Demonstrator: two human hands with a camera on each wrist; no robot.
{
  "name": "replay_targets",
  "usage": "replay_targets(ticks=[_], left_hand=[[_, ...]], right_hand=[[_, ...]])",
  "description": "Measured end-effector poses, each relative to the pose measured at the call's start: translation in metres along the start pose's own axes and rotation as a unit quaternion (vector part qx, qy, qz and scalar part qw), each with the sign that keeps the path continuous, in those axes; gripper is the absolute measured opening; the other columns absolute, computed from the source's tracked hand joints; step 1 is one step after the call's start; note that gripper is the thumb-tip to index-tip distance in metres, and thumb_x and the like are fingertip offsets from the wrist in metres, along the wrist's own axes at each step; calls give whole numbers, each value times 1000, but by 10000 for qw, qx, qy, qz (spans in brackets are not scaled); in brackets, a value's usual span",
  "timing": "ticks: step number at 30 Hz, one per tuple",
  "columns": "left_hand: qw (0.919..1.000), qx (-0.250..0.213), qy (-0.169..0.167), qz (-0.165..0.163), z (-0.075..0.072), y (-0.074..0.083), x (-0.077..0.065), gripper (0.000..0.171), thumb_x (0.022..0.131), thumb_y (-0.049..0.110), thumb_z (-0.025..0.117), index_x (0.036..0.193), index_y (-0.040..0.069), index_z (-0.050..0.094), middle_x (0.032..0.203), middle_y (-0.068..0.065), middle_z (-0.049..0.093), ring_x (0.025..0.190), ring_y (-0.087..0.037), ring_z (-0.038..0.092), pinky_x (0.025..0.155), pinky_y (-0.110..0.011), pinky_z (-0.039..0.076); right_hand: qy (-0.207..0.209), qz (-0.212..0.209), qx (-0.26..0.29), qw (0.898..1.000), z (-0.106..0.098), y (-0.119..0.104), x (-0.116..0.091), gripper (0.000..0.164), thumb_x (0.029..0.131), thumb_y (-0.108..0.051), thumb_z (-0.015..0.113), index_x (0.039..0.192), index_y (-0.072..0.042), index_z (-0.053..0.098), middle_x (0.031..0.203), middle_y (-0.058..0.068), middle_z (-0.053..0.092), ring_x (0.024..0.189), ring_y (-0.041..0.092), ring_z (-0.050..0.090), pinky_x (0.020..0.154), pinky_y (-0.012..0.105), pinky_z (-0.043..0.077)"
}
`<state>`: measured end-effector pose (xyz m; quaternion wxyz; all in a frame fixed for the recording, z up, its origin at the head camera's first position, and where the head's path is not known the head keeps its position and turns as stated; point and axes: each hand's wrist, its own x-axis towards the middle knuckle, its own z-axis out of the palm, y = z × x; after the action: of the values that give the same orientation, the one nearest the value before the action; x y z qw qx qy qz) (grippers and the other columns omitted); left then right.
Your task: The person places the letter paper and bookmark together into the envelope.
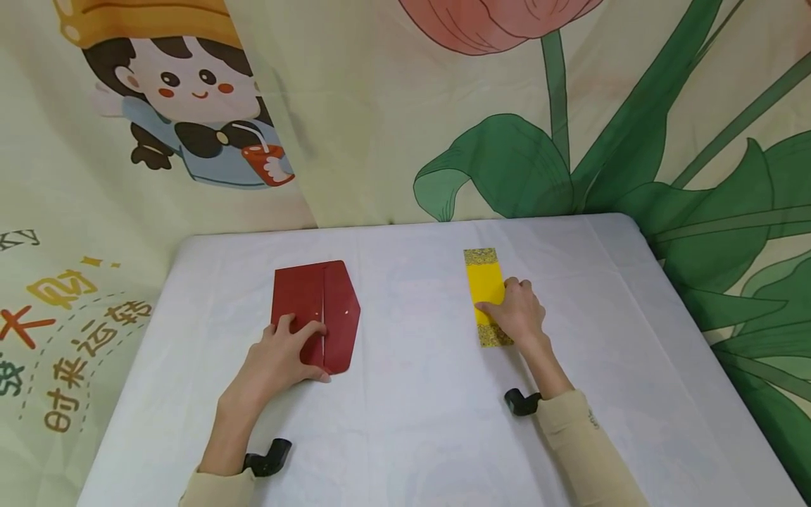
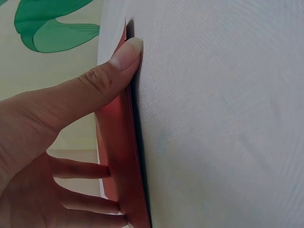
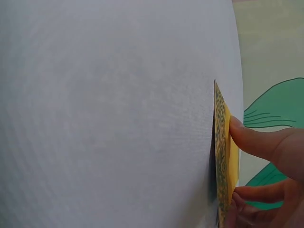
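Under spread left hand (image 1: 271,358), envelope (image 1: 300,292), flap rightward; yellow card (image 1: 486,283), lengthwise away, in right hand's (image 1: 523,313) apparent pinch

Head view bright, even; faint shadows on cloth (image 1: 405,415) nr L hand (image 1: 277,355) & R hand (image 1: 521,313). Wrist views dimmer, cloth bit blurry.

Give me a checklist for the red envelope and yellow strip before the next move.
1. Left grip touching the red envelope: ok.
2. Left grip pinching firmly: cannot tell.
3. Right grip holding the yellow strip: ok, thumb and fingers across its width.
4. Strip and envelope apart: ok, white tabletop between them.
5. Strip fully off the tabletop: cannot tell.
6. Strip unobstructed in the head view: not ok, the right grip covers part of it.
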<state>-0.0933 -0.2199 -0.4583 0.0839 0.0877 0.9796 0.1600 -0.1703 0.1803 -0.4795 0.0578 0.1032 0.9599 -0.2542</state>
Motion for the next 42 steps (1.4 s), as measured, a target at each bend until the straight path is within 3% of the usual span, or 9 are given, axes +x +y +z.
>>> replay_targets(ticks=[10,14,21,26,30,39,42], left_hand=[[10000,12,-70,-47,0,0,1,76,70,41,95,134,19,59,144,-34,40,122,-60,45,83,-69,53],[10000,30,-41,-58,-1,1,1,76,70,41,95,134,19,59,144,-34,40,121,-60,45,82,-68,53],[10000,4,-30,-52,0,0,0,76,70,41,95,133,19,60,144,-34,40,121,-60,45,81,-67,54],[10000,-4,16,-43,0,-1,0,75,70,41,95,133,20,60,143,-33,41,120,-58,46,80,-67,54],[10000,-11,29,-49,1,-1,0,76,69,40,95,133,21,60,143,-33,41,120,-58,46,81,-67,54],[10000,-12,30,-52,0,-2,1,76,69,41,96,133,20,60,143,-32,42,120,-58,46,81,-66,55],[10000,-7,26,-53,0,-2,1,76,69,41,95,133,20,60,143,-33,41,121,-58,45,81,-66,55]], right_hand=[[3,-22,343,9994,-2,8,2,70,87,-37,82,134,8,55,115,23,60,93,34,59,78,45,51],[28,12,545,9985,-4,10,1,69,88,-33,81,136,10,55,120,26,65,89,34,65,74,43,54],[-165,291,1038,9940,-10,13,-2,56,95,-18,72,140,10,54,121,26,67,98,33,67,77,36,56],[-358,487,1792,9820,-12,20,-3,47,99,-8,66,141,8,54,115,22,64,83,23,62,66,24,55],[-517,606,2299,9699,-11,26,-4,46,101,-8,61,144,6,52,116,22,62,74,21,63,61,24,57],[-570,541,2961,9519,-8,37,-6,47,103,-14,59,148,-1,52,128,19,62,103,27,61,75,20,53],[-583,540,3149,9458,-6,39,-6,47,104,-14,58,149,-3,50,128,19,62,105,27,61,75,19,52]])
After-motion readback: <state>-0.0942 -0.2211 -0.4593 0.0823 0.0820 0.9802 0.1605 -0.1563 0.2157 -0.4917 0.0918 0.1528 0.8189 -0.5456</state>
